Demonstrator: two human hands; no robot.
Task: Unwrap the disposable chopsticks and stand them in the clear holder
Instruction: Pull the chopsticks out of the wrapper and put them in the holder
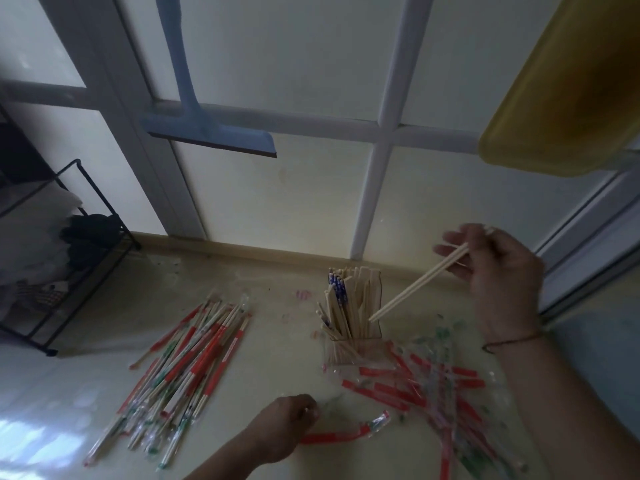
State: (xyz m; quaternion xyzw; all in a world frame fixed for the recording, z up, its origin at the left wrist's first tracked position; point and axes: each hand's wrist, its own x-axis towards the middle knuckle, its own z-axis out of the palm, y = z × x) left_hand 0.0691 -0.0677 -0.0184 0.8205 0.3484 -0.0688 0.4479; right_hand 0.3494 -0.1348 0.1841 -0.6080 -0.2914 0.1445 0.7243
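My right hand (498,271) holds a bare pair of wooden chopsticks (415,285), raised and slanting down-left, tips just right of the clear holder (356,344). The holder stands on the floor, packed with several upright chopsticks, some with blue-patterned ends. My left hand (284,427) is low at the front, fingers closed on an empty clear wrapper with a red band (343,433). A pile of wrapped chopsticks (187,362) lies to the left.
A heap of empty red and green printed wrappers (440,386) lies right of the holder. A black wire rack (52,258) with cloths stands at left. A blue squeegee (211,133) and a yellow cloth (561,98) hang against the white-framed door behind.
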